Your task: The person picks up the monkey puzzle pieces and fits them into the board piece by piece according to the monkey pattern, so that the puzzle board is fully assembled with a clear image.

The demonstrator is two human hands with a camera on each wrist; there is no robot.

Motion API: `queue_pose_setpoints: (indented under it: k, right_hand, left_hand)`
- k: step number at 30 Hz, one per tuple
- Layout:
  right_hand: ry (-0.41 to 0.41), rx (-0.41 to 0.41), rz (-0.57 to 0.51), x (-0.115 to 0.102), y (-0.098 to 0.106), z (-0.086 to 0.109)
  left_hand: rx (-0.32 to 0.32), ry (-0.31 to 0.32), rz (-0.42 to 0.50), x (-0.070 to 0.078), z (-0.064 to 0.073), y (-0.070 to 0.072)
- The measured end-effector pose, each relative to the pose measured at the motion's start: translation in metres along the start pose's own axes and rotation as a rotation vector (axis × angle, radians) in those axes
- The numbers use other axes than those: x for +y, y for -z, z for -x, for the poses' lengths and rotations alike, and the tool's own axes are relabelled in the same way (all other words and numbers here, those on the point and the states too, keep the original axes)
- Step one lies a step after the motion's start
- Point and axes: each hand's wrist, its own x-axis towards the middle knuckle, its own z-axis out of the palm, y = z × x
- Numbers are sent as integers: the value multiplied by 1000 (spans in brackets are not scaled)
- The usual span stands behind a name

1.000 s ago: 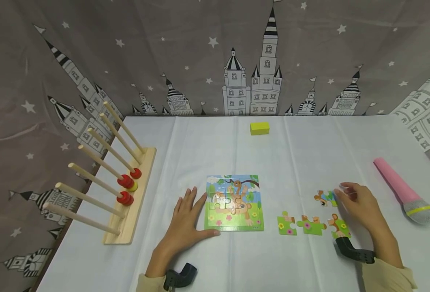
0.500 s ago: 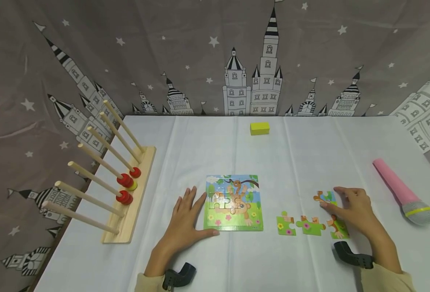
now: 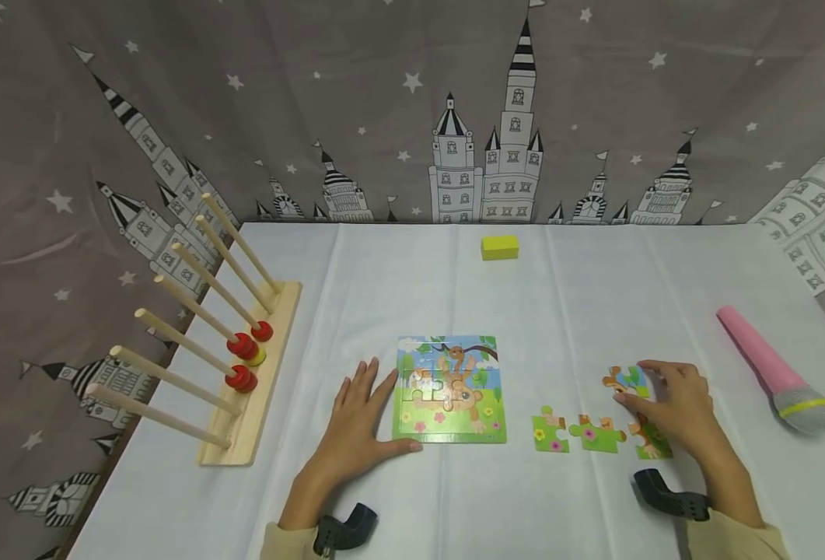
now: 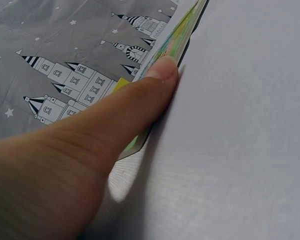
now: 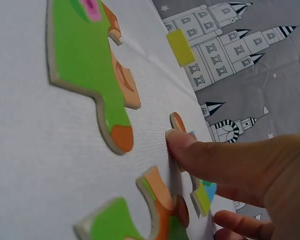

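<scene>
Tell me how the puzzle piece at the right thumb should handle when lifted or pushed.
The puzzle piece should stay stiff, given its crisp edge. Small and thin, it is probably light. Being flat, it would likely slide, not roll.

You're at what looks like a children's play area: a cloth-covered table [image 3: 384,280] with a picture puzzle [image 3: 449,390], a wooden bead stacker [image 3: 265,381] and a pink microphone [image 3: 765,355], backed by grey castle-print fabric [image 3: 356,101].
</scene>
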Motion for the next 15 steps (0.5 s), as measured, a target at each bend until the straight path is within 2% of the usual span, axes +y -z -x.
queue_pose_setpoints:
  k: [6, 10, 15]
  right_hand:
    - [9, -2, -86, -4, 0, 0]
    - [-3, -9, -104, -5, 1, 2]
    - [28, 27, -109, -5, 3, 4]
  left_hand:
    - [-19, 19, -11, 0, 0, 0]
    - [-12, 17, -11, 0, -1, 1]
    - [-17, 21, -11, 1, 0, 1]
